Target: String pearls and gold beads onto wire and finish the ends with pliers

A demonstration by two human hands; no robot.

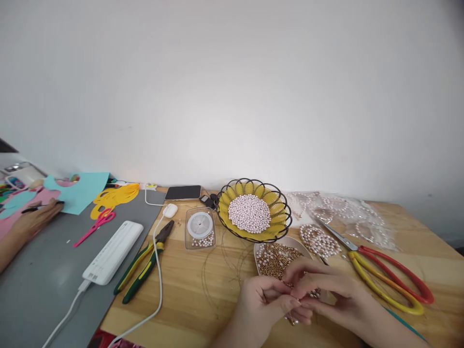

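Observation:
My left hand (pixel 268 302) and my right hand (pixel 326 290) meet at the table's near edge, fingers pinched together around a small beaded piece I can barely make out. Just behind them lies a white dish of small gold-brown beads (pixel 277 256). Thin wire (pixel 224 263) loops across the wood to the left of the dish. A black wire basket with a yellow liner (pixel 281 212) holds a heap of pale pink pearls (pixel 249 212).
Red-and-yellow scissors (pixel 391 278), finished pearl pieces (pixel 319 240) and plastic bags of pearls (pixel 344 210) lie right. A clear thread-spool box (pixel 199 227), green pliers (pixel 143 266), power bank (pixel 112 251), phone (pixel 183 192) and pink scissors (pixel 96 224) lie left. Another person's hand (pixel 34 220) rests on coloured paper.

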